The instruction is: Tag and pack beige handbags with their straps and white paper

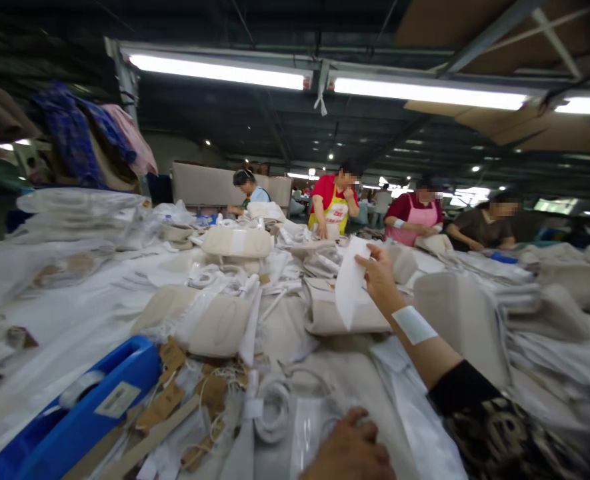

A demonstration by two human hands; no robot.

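Observation:
My right hand (379,270) is raised over the middle of the table, pinching the upper edge of a white paper sheet (349,283) between thumb and fingers. The sheet hangs down, slightly bent, in front of a folded beige bag piece (319,313). Low in the view, my left hand (349,447) lies over a flat beige piece (347,377), its fingers loosely apart and a little blurred; I make out nothing in it. Just left of it are a clear plastic strip (302,433) and a coiled white cord or strap (272,407).
A blue tape dispenser (95,407) stands at the lower left, beside brown card tags (175,390) with strings. Plastic-wrapped beige bags (199,317) and stacked pieces (457,320) crowd the table. Several co-workers stand across it, one in a yellow apron (335,212). Tube lights (425,93) hang above.

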